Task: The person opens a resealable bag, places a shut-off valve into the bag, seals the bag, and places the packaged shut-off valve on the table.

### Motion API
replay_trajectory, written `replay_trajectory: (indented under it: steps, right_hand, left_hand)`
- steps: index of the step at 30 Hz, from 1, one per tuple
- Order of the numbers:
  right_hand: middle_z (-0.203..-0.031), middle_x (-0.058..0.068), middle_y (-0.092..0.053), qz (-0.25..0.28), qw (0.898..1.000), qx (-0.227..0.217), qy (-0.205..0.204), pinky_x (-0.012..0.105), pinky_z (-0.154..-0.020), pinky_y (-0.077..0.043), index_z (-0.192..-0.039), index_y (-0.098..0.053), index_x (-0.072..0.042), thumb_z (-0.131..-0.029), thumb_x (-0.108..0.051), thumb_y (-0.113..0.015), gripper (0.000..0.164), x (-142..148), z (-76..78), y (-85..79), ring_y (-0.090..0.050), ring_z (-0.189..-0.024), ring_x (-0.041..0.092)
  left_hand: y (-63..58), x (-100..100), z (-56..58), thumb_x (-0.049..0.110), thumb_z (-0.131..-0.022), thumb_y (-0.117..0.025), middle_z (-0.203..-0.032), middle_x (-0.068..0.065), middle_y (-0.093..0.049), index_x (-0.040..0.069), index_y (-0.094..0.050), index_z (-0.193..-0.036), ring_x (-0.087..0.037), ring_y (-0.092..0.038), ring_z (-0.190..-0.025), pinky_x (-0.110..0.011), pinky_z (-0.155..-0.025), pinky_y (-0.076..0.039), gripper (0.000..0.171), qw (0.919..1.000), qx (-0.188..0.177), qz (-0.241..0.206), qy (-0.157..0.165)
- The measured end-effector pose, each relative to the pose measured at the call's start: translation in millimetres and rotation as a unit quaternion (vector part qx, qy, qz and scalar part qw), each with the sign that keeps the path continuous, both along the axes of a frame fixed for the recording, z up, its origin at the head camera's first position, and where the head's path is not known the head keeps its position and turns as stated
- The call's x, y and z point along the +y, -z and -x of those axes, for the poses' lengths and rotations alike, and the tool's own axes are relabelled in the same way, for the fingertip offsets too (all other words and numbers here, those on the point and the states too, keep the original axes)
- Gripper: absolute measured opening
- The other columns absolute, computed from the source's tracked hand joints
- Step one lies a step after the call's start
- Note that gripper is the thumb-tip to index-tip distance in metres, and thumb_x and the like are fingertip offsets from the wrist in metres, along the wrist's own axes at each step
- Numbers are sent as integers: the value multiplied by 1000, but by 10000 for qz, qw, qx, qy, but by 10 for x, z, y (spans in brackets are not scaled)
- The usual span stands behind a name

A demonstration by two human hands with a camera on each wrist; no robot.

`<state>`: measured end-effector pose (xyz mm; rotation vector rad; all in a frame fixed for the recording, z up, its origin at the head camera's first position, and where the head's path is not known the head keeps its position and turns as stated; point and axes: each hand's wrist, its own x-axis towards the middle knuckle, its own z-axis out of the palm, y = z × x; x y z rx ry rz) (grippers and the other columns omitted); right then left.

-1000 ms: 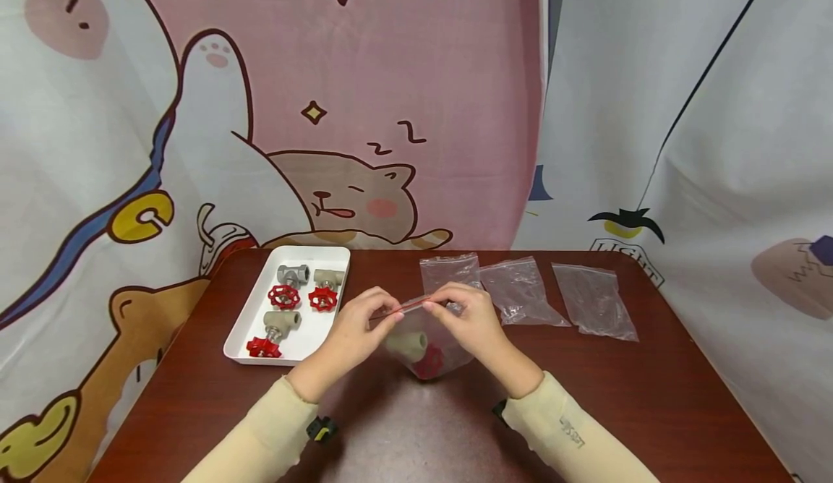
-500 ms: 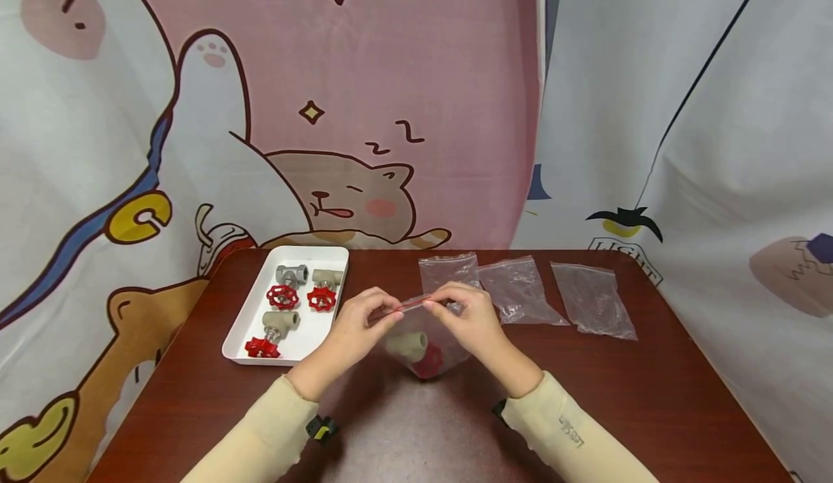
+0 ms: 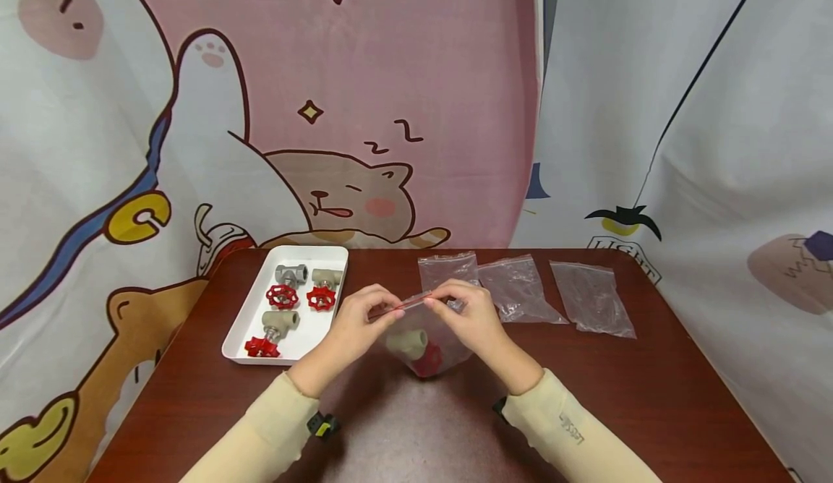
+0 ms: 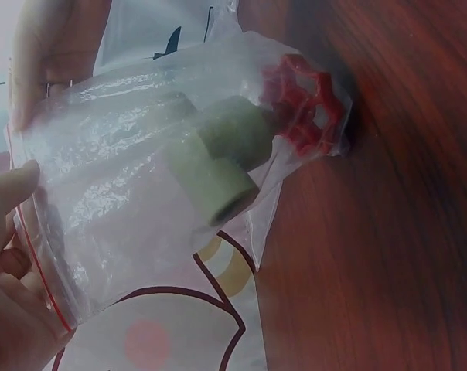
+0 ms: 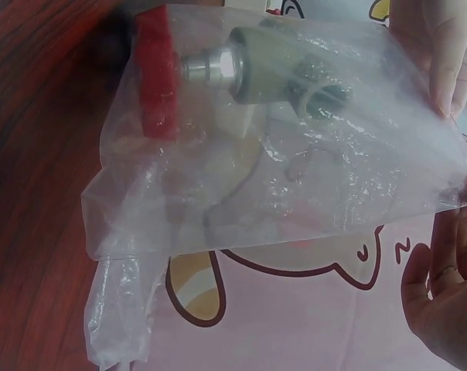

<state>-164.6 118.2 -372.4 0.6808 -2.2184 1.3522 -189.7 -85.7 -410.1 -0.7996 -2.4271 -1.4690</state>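
Observation:
A clear zip bag (image 3: 449, 345) with a red strip along its top hangs between both hands over the table. Inside it lies a valve (image 4: 230, 147) with a greenish-beige body and a red handwheel (image 5: 156, 73), low in the bag. My left hand (image 3: 364, 320) pinches the left part of the zip edge between thumb and fingers. At the right part of the same edge, my right hand (image 3: 471, 317) pinches with thumb and forefinger. The left wrist view shows the red zip line (image 4: 40, 270) running past the left thumb.
A white tray (image 3: 244, 324) at the left holds a grey valve (image 3: 291, 275) and two beige ones, all with red handwheels. Three more clear bags lie at the back right, among them a bag (image 3: 592, 298) farthest right. A printed curtain (image 3: 455, 107) hangs behind the table (image 3: 683, 396).
Both hands keep their pinch on the zip edge, almost unmoved. The head view shifts very slightly; the tray and the bags stay put.

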Motion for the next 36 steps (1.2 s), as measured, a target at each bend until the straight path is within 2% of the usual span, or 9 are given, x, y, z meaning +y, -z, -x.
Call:
replay_trajectory:
  steps: [3,8,10,16,22,28,36]
  right_hand:
    - [-75,10,-69,-4,10000,-33,11,31,-59,-48,-77,-71,0,-75,3,-75,5,-1,6,2,-60,-68,17]
    - [-75,9,-69,-34,10000,-47,63,27,-60,-47,-77,-72,-1,-75,2,-76,5,-1,1,7,-60,-69,16]
    - [-75,9,-69,-24,10000,-37,81,31,-59,-47,-77,-72,-1,-75,2,-76,5,-4,-4,6,-60,-68,16]
    - [-74,9,-69,-21,9999,89,50,32,-59,-48,-77,-72,-1,-74,3,-75,6,-19,-12,1,-61,-67,19]
    - [-74,10,-69,-15,9998,215,50,24,-62,-47,-77,-72,0,-74,3,-76,6,-24,0,11,-63,-69,22]
    - [-74,10,-69,-5,9996,270,41,33,-59,-48,-76,-71,0,-75,2,-75,4,-18,3,20,-63,-68,22]
    - [-74,10,-69,2,9998,185,62,35,-58,-48,-76,-72,1,-75,1,-75,4,-17,2,8,-62,-67,21]
  left_hand:
    - [5,3,3,11,-81,-73,-85,2,-63,10,-70,-86,-8,-60,-79,-22,-76,-55,6,10000,50,11,-14]
    - [12,9,-8,10,-83,-72,-85,2,-62,9,-68,-85,-8,-60,-80,-21,-76,-55,5,9998,140,130,-46]
    - [15,3,-13,11,-83,-72,-85,3,-62,10,-68,-86,-8,-60,-80,-21,-76,-55,5,9995,220,204,-62]
    - [33,-46,-19,15,-82,-74,-84,8,-61,15,-67,-85,-6,-58,-80,-24,-73,-53,7,9972,433,539,-284]
    - [32,-84,-20,15,-83,-73,-86,8,-60,15,-67,-87,-7,-57,-80,-25,-75,-52,7,9972,309,612,-290]
    - [45,-101,-22,13,-82,-74,-85,7,-61,15,-67,-86,-7,-57,-81,-26,-76,-52,8,9976,256,563,-317]
    - [73,-136,-13,15,-83,-73,-85,7,-61,14,-68,-86,-7,-58,-81,-24,-75,-52,7,9983,243,479,-221]
